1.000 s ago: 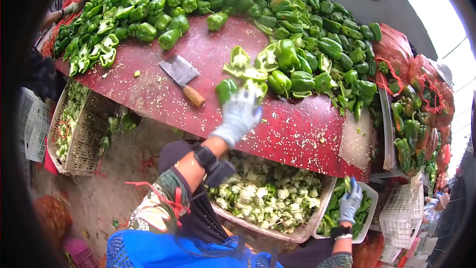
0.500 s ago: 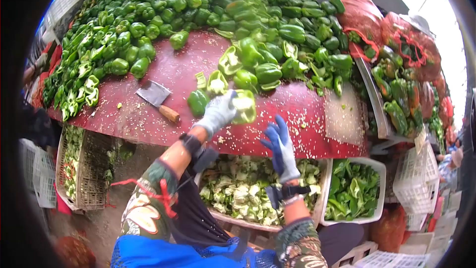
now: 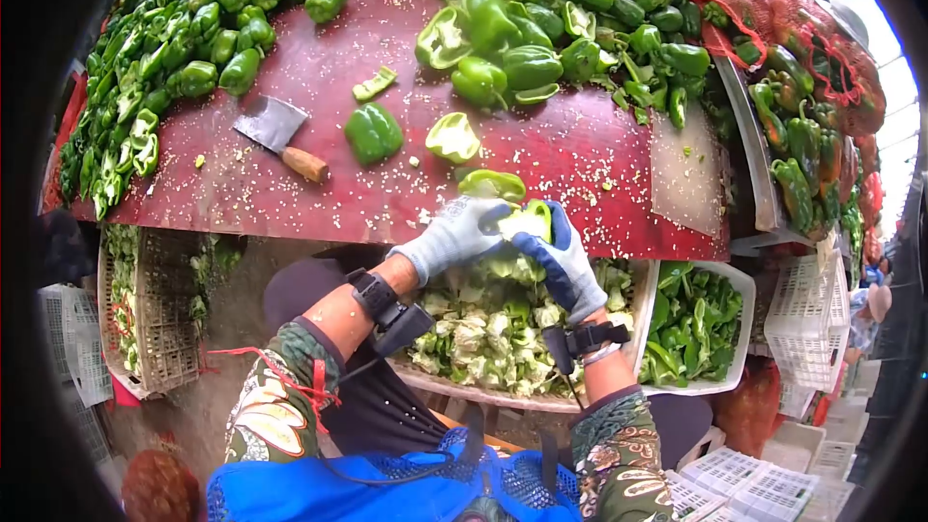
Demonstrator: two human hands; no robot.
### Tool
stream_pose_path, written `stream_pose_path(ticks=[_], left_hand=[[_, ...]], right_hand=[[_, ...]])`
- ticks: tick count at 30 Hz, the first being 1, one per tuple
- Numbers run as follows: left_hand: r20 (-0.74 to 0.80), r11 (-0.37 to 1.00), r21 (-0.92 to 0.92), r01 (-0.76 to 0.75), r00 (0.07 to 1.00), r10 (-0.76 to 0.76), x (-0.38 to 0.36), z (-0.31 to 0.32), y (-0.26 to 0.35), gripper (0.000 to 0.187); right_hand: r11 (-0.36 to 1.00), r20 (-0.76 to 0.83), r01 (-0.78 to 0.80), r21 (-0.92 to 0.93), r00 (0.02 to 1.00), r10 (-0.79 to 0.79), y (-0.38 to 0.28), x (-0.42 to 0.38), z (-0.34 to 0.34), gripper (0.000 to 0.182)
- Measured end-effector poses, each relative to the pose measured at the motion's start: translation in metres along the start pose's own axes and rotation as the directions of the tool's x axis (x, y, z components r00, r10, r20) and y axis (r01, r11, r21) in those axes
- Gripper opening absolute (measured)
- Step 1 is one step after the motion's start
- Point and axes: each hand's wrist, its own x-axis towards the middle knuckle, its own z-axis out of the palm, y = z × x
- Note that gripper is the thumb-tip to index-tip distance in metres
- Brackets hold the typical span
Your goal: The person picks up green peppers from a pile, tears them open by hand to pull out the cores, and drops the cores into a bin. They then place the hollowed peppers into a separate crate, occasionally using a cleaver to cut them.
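Cut pepper (image 3: 532, 222) is pinched in the grip of the left hand (image 3: 452, 240) and right hand (image 3: 568, 273), right of the cleaver (image 3: 273, 124) lying on the surface (image 3: 324, 53).

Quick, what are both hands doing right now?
Left hand: fingers curled against a cut pepper; can't tell how firmly it grips.
Right hand: closed, holding that cut pepper.
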Motion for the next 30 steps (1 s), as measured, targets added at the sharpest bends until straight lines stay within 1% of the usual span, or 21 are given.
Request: stream_pose_path(ticks=[2,3,6,7,10,11,13,14,16,17,18,19,20,21,22,23,24,25,26,28,30], left_hand=[[-0.029,1.0,-0.023,0.001,1.0,-0.002,-0.001,0.005,-0.001,0.03],[-0.093,0.995,-0.096,0.009,0.996,-0.018,0.001,0.018,-0.018,0.028],[-0.139,0.999,-0.029,-0.018,0.99,0.014,0.008,0.017,-0.007,0.026],[-0.071,0.999,0.035,0.029,0.997,-0.026,0.008,0.014,-0.002,0.027],[-0.063,0.927,0.356,-0.116,0.987,0.148,-0.003,0.022,0.008,0.051],[-0.012,0.888,0.42,-0.185,0.978,0.209,-0.002,0.017,0.017,0.061],[0.084,0.871,0.4,-0.284,0.958,0.273,-0.002,0.017,0.017,0.063],[0.126,0.86,0.388,-0.333,0.943,0.308,-0.002,0.018,0.018,0.064],[0.109,0.852,0.364,-0.376,0.926,0.361,-0.005,0.016,0.021,0.063],[0.123,0.838,0.371,-0.401,0.915,0.384,-0.009,0.013,0.027,0.063],[0.14,0.825,0.371,-0.426,0.904,0.404,-0.013,0.012,0.033,0.062],[0.15,0.766,0.46,-0.449,0.89,0.431,-0.016,0.015,0.038,0.056],[0.16,0.77,0.467,-0.434,0.898,0.409,-0.016,0.018,0.04,0.053],[0.168,0.775,0.474,-0.418,0.907,0.386,-0.015,0.022,0.041,0.05],[0.17,0.781,0.484,-0.395,0.918,0.359,-0.015,0.025,0.042,0.047],[0.06,0.774,0.467,-0.428,0.889,0.455,-0.013,0.03,0.037,0.042],[0.055,0.802,0.457,-0.384,0.912,0.405,-0.013,0.035,0.034,0.041],[0.038,0.805,0.474,-0.356,0.922,0.386,-0.013,0.038,0.033,0.04],[0.018,0.808,0.49,-0.326,0.931,0.365,-0.013,0.041,0.032,0.039],[0.016,0.881,0.407,-0.243,0.966,0.259,-0.012,0.047,0.03,0.038],[0.026,0.937,0.301,-0.177,0.984,0.178,-0.013,0.052,0.031,0.036]], right_hand=[[0.999,-0.086,0.035,0.019,0.996,-0.033,0.012,0.002,0.002,0.048],[0.998,-0.137,0.046,0.038,0.99,-0.041,0.019,0.002,0.003,0.046],[0.993,-0.245,0.12,0.018,0.963,-0.112,0.027,0.004,0.009,0.04],[0.994,-0.227,0.102,0.043,0.97,-0.089,0.028,0.003,0.007,0.04],[0.995,-0.183,0.078,0.065,0.981,-0.065,0.028,-0.003,0.0,0.04],[0.995,-0.18,0.081,0.049,0.981,-0.071,0.028,-0.007,-0.001,0.039],[0.995,-0.191,0.087,0.055,0.979,-0.075,0.024,-0.018,0.002,0.039],[0.999,-0.18,0.037,0.035,0.983,-0.03,0.021,-0.023,-0.002,0.039],[0.967,-0.131,-0.032,0.253,0.989,0.067,0.003,-0.041,0.001,0.039],[0.955,-0.085,-0.041,0.292,0.994,0.069,0.003,-0.046,-0.005,0.039],[0.941,-0.085,-0.043,0.335,0.993,0.076,0.003,-0.05,-0.003,0.038],[0.986,-0.115,-0.05,0.159,0.991,0.069,0.009,-0.052,-0.008,0.036],[0.998,-0.143,-0.063,-0.022,0.988,0.059,0.022,-0.052,-0.016,0.035],[0.996,-0.171,0.02,-0.09,0.985,-0.035,0.039,-0.051,-0.019,0.029],[0.996,-0.213,0.036,-0.084,0.976,-0.054,0.042,-0.051,-0.012,0.026],[0.995,-0.255,0.053,-0.08,0.964,-0.072,0.041,-0.051,-0.003,0.025],[0.997,-0.316,0.028,0.067,0.949,-0.005,0.039,-0.05,0.008,0.024],[0.998,-0.377,0.052,0.026,0.925,-0.038,0.04,-0.048,0.014,0.025],[1.0,-0.39,0.031,-0.003,0.92,-0.03,0.039,-0.047,0.014,0.024],[0.999,-0.425,-0.01,-0.052,0.905,-0.013,0.037,-0.045,0.015,0.023],[0.993,-0.461,0.02,-0.119,0.885,-0.073,0.037,-0.048,0.014,0.025]])
